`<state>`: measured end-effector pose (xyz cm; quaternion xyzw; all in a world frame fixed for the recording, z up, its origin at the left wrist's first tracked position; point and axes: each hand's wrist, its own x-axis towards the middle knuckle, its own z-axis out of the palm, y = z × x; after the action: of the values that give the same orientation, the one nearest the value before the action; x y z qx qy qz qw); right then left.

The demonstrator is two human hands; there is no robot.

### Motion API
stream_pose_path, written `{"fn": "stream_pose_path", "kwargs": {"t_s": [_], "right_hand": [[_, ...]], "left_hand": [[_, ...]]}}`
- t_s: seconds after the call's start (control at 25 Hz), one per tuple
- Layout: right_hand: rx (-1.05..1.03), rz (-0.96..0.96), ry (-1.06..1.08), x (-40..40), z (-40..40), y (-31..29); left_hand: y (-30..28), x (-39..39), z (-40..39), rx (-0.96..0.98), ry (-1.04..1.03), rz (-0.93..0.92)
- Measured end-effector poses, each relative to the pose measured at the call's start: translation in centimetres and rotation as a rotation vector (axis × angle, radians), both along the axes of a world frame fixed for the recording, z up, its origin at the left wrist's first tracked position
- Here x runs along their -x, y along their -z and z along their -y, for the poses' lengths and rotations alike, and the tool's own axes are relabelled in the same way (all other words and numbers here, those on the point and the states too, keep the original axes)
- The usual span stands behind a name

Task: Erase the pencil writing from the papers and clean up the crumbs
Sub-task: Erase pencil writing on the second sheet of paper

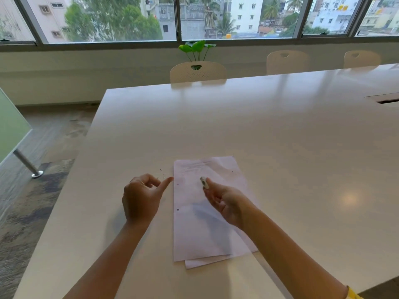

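White table (269,130) by the windows (108,18); I see papers (207,212) at its near edge.

My right hand (224,201) pinches the eraser (204,182) above the papers. Just left of the papers lie crumbs (162,172), and my left hand (141,198), fingers loosely curled, holds nothing, thumb reaching the papers' edge.

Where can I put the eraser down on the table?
The table is bare right of the papers and beyond them, toward the chairs. It is crowded left of the papers: crumbs lie there beside the left hand. The right hand holds the eraser over the papers.
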<state>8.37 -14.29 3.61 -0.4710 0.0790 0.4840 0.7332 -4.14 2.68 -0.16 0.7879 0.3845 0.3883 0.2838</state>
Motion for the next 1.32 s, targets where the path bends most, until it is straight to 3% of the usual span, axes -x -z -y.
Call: {"fn": "stream_pose_path", "kwargs": {"t_s": [0.12, 0.2, 0.32, 0.4, 0.52, 0.64, 0.8, 1.04, 1.2, 1.32], "right_hand": [[0.074, 0.234, 0.131, -1.2, 1.8, 0.5], [0.150, 0.373, 0.155, -1.2, 2.9, 0.9], [0.434, 0.772, 0.086, -0.2, 4.3, 1.4], [0.571, 1.024, 0.081, 0.3, 4.8, 2.3], [0.540, 1.070, 0.110, 0.9, 5.3, 4.0], [0.468, 1.041, 0.140, 1.0, 5.3, 4.5], [0.448, 1.050, 0.185, 0.8, 5.2, 5.1], [0.490, 1.087, 0.181, 0.9, 5.1, 5.6], [0.495, 1.105, 0.167, 1.1, 5.2, 5.7], [0.508, 1.098, 0.176, 1.2, 5.2, 5.7]], "left_hand": [[-0.2, -0.1, -0.6, 0.036, -0.081, -0.211], [-0.4, -0.9, -0.2, -0.012, -0.083, -0.240], [-0.4, -3.3, 2.3, -0.142, 0.175, -0.177], [-0.3, -5.8, 4.5, -0.103, 0.443, -0.198], [0.4, -9.4, 7.3, -0.041, 0.772, -0.397], [1.3, -11.2, 8.5, -0.139, 0.906, -0.593], [2.2, -11.9, 8.9, -0.336, 0.809, -0.785], [2.2, -11.3, 4.8, -0.166, 0.508, -0.802], [1.7, -9.3, 0.8, -0.085, 0.222, -0.932], [0.3, -9.5, 2.1, -0.121, 0.057, -0.939]]}}
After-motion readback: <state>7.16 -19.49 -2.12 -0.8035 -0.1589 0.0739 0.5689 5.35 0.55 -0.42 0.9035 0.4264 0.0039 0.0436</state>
